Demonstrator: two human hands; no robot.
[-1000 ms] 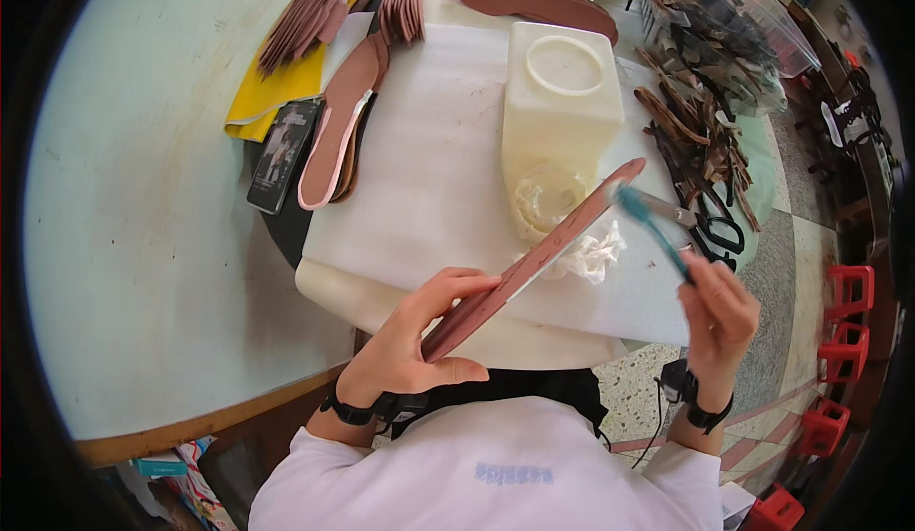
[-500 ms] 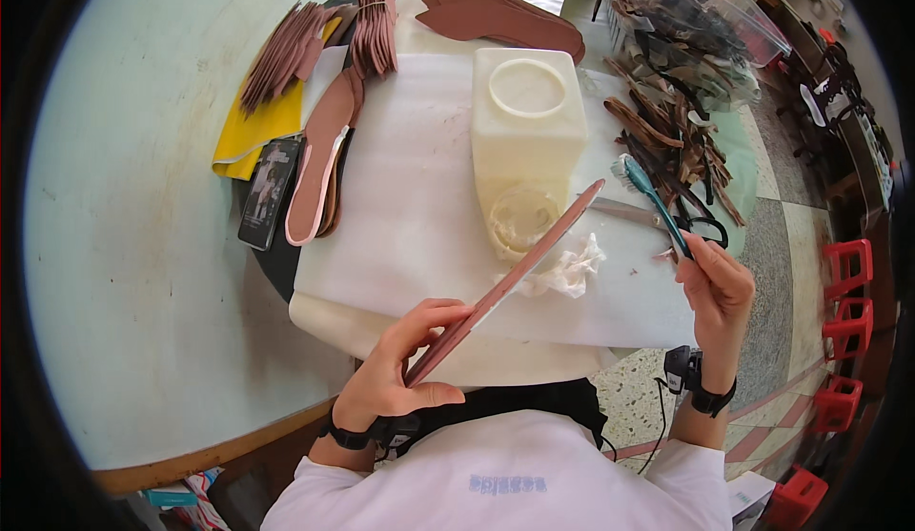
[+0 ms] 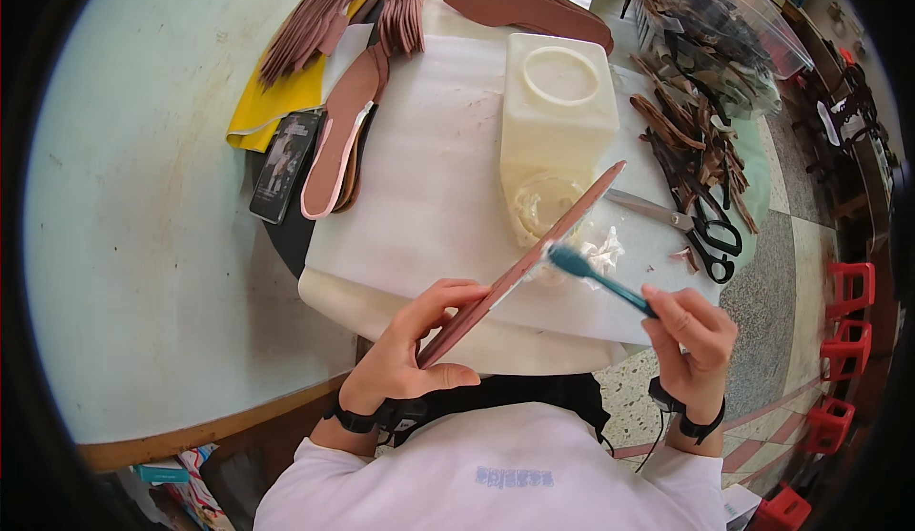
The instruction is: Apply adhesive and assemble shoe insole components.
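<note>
My left hand (image 3: 412, 345) grips the heel end of a brown shoe insole (image 3: 534, 255), held tilted so mostly its edge shows. White paste lies along that edge. A teal toothbrush (image 3: 602, 275) is pinched in my right hand (image 3: 694, 336), its bristle head against the insole's edge near the middle. Behind the insole sits a cream plastic jug (image 3: 560, 116) with a cut-open part (image 3: 545, 202) holding pale paste. Beside it lies a crumpled white tissue (image 3: 603, 250). Black-handled scissors (image 3: 681, 221) rest to the right.
Stacked insoles (image 3: 341, 140) lie at the left, near bundled brown strips (image 3: 402, 11), a yellow cloth (image 3: 262, 112) and a black box (image 3: 286, 167). More insoles (image 3: 529, 11) are at the back. Leather scraps (image 3: 701, 140) and a clear plastic crate (image 3: 734, 16) stand at the right; red stools (image 3: 848, 345) are beyond.
My right hand has moved the toothbrush left and down, from above the scissors to the insole's edge. The view has shifted slightly. My left hand still holds the insole.
</note>
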